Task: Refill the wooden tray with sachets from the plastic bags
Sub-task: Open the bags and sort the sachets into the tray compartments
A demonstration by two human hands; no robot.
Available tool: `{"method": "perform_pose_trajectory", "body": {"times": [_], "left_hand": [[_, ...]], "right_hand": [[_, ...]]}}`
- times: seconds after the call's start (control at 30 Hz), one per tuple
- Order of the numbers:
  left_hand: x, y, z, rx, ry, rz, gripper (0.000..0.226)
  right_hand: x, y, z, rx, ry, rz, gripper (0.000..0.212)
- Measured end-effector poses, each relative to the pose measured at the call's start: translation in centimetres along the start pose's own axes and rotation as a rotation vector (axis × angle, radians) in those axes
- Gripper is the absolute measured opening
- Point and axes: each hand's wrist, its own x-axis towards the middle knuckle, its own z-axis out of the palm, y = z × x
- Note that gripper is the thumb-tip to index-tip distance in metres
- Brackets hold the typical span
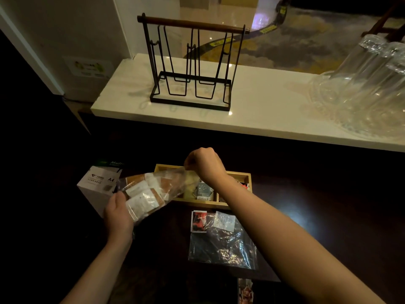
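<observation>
A dim room: a white marble ledge (pixel 252 110) crosses the far side above a dark wooden surface (pixel 328 205); beyond lies glossy pale floor (pixel 208 14) and patterned carpet (pixel 317 40).

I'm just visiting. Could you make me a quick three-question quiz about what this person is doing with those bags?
1. True or false: both hands hold the bag of sachets.
2. Which hand grips the end nearest the wooden tray? A) left hand B) right hand
3. Fill in: the second plastic bag lies flat on the dark table, on the person's side of the ____.

Key: 1 true; 2 B; 3 tray.
</observation>
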Motion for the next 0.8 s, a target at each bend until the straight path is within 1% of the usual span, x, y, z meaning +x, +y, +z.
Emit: {"method": "perform_pose_trajectory", "body": {"times": [0.17, 0.27, 0.37, 0.5, 0.57, 0.8], "left_hand": [[1.5, 2.2, -1.0, 0.117, 0.024, 0.165, 0.026], [2.5, 3.9, -0.8, 0.207, 0.021, 0.243, 0.031], [2.7, 5.5, -0.4, 0.27, 0.03, 0.295, 0.032], [3.3, 6.7, 0.9, 0.168, -0.113, 0.324, 0.028], [3.6, 7.0, 1.3, 0.186, -0.171, 0.342, 0.031], [3.4, 9.0, 2.8, 0.297, -0.218, 0.456, 0.03]], "right_hand": [[0.5, 0.6, 1.9, 0.032, -0.055, 0.042, 0.011], [0.6, 0.8, 2.8, 0.154, -0.093, 0.094, 0.011], [0.3, 1.1, 3.6, 0.251, -0.095, 0.158, 0.013], [-0.1, 1.5, 4.2, 0.314, -0.081, 0.228, 0.014], [-0.1, 1.8, 4.4, 0.341, -0.072, 0.252, 0.014], [-0.7, 1.9, 4.9, 0.476, -0.063, 0.298, 0.014]]}}
